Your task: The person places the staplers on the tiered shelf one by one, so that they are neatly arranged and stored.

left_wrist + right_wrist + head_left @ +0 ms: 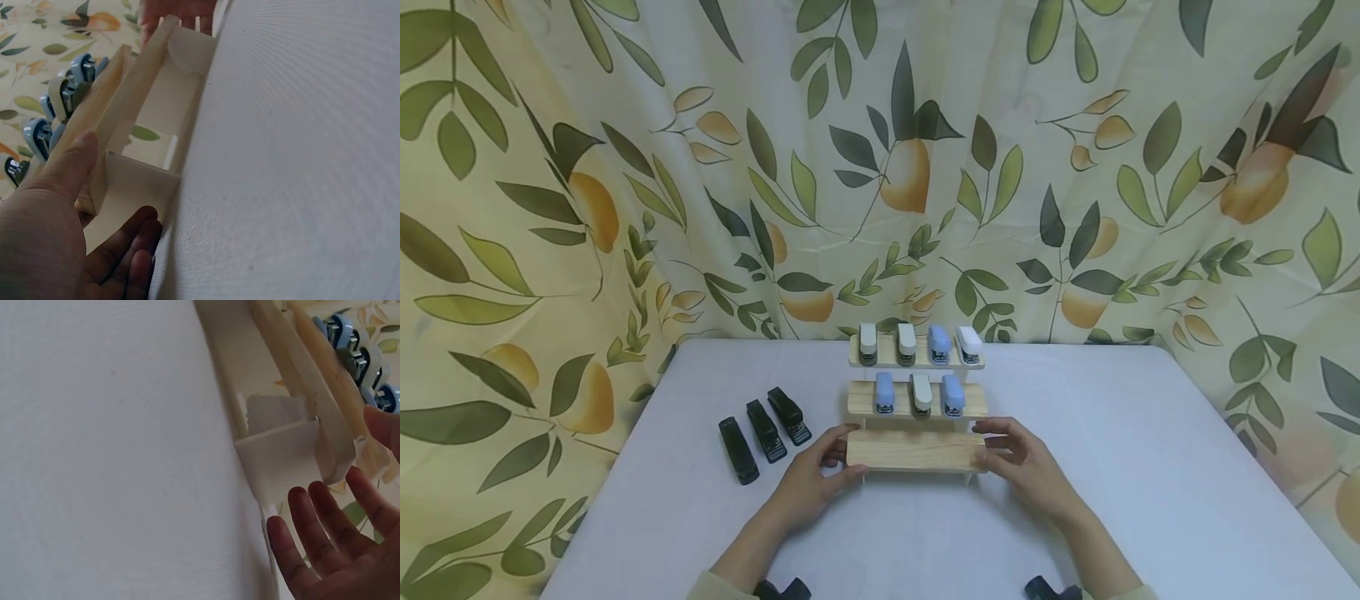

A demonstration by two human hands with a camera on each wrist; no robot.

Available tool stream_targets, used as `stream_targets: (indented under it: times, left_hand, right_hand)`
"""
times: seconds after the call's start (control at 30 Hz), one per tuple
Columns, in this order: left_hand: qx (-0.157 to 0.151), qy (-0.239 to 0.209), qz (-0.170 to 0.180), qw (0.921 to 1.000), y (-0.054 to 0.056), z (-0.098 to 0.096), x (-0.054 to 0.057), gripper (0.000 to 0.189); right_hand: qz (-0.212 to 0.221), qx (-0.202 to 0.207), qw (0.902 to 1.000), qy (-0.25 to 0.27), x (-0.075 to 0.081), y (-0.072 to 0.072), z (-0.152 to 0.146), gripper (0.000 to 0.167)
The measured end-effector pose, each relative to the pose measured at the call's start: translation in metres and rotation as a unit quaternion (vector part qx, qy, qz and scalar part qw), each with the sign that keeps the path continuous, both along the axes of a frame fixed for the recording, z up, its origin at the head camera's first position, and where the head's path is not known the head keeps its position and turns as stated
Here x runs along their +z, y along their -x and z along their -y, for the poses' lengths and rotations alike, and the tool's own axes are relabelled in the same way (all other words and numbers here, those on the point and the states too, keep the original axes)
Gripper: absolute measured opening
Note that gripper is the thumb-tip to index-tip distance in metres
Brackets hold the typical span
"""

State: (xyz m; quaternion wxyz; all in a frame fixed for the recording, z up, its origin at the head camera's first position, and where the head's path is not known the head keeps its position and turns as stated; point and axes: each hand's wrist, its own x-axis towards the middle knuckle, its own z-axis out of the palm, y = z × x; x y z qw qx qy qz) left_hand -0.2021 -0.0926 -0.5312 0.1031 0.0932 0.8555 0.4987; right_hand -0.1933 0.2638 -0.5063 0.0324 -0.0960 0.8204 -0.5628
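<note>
A tiered wooden display rack [917, 451] stands on the table between both hands, its lowest board bare. My left hand [815, 477] holds that board's left end, thumb laid on the wood and the other fingers loosely bent by the white side support [140, 172]. At the right end is my right hand [1018, 462]; its fingers [303, 506] are spread and relaxed beside the board, the thumb over its end. On the middle board sit a blue stapler [884, 393], a pale grey-green stapler [921, 395] and another blue stapler [953, 395]. Several pale and blue staplers line the top board [887, 352].
Left of the rack, three black staplers lie slanted on the white-covered table [1150, 467]: an outer one [739, 451], a middle one [767, 431] and an inner one [789, 416]. A leaf-and-fruit patterned curtain [917, 250] hangs behind the table and along both sides.
</note>
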Motion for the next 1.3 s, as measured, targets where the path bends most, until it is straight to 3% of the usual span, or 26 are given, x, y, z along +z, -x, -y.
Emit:
stream_targets:
  times: [0.53, 1.3]
  left_hand:
    - [-0.006, -0.010, 0.000, 0.9999, 0.001, 0.000, 0.000, 0.071]
    - [-0.005, -0.011, -0.007, 0.9999, 0.004, 0.001, -0.004, 0.068]
  right_hand:
    - [-0.010, 0.033, 0.9988, 0.035, -0.014, 0.004, -0.005, 0.055]
    - [0.014, 0.048, 0.9979, 0.042, -0.014, 0.003, -0.003, 0.059]
